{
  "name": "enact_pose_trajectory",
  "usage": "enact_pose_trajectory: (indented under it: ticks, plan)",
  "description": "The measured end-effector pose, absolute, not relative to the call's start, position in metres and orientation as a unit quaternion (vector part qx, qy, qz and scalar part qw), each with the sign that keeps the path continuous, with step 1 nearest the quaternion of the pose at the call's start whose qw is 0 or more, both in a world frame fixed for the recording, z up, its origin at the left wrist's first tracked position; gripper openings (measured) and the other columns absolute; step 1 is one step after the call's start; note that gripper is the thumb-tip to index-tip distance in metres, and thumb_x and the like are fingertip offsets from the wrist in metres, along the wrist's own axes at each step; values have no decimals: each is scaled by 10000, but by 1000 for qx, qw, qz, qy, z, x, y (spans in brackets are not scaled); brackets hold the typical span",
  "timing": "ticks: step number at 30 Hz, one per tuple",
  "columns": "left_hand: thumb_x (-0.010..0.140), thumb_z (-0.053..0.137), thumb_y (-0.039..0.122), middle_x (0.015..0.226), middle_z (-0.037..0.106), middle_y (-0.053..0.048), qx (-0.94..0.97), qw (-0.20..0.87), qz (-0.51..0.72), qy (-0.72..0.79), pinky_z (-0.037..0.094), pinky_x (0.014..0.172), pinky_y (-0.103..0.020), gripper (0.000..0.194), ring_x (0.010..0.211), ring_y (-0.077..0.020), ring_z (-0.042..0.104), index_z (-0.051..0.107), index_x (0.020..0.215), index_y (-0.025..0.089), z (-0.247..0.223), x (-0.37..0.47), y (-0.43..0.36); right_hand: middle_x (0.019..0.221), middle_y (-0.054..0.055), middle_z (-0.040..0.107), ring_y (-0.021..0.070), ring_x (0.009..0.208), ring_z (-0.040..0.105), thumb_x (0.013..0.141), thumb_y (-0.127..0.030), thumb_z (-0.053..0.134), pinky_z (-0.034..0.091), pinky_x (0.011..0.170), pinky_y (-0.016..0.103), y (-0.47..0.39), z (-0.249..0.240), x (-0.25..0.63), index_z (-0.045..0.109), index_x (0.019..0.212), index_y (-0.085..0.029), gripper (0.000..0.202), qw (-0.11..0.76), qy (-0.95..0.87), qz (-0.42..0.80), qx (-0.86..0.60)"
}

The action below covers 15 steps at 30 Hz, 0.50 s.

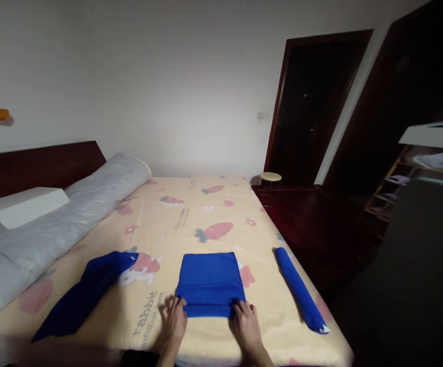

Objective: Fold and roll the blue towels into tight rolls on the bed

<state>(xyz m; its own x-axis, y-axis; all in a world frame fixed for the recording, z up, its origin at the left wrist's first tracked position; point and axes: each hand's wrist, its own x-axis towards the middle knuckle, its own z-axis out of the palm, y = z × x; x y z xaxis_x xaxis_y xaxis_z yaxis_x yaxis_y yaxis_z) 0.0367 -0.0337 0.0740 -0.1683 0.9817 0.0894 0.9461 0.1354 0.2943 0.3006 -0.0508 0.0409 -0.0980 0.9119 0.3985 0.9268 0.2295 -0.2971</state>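
Note:
A blue cloth [212, 275] lies flat on the bed, its near edge turned over into a narrow band. At the band's left end my left hand [175, 317] is closed, fingers curled over the fabric. My right hand [247, 322] grips the other end in the same way. Off to the right lies a blue cloth roll [301, 290] with a small white tag at its near end. To the left, another blue cloth [87, 295] is spread out loosely and crumpled.
A patterned sheet [191, 229] covers the bed. Along its left side run a long grey bolster [87, 214] and a white box [26, 206], by a dark headboard [53, 155]. Past the right edge are a round stool [270, 177], a dark door [316, 107] and a shelf rack [385, 196].

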Motion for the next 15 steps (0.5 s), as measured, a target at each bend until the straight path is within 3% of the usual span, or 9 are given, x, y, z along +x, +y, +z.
enact_pose_trajectory:
  ticks: [4,7,11,15]
  plan:
    - [772,434,57,998,702,-18,631,84,150,757,316,972,-436,331,1079,-215,579,675,873,261,77,28,-33,1101,65,675,225,961,569,883,-181,457,362,886,392,-57,41,320,633,1141,-233,317,264,-763,3,-590]
    - [755,415,32,1055,696,-20,641,83,151,747,302,988,-433,381,1120,-215,565,676,914,261,74,27,-34,1137,77,664,239,999,557,902,-209,440,349,904,411,-58,45,322,644,1112,-226,293,256,-763,9,-594]
    - [676,426,-18,1140,665,-13,688,94,137,706,290,1024,-361,495,1195,-180,527,651,1019,260,68,36,-36,1167,87,639,254,1056,529,803,-148,467,319,952,418,-53,54,305,647,1103,-211,356,236,-754,38,-612]
    - [652,433,-17,1073,663,1,709,110,133,684,309,1005,-319,453,1158,-159,545,625,960,255,66,35,-40,1098,59,649,236,1026,526,706,-99,458,311,951,374,-51,58,300,654,1074,-219,435,205,-769,96,-598]
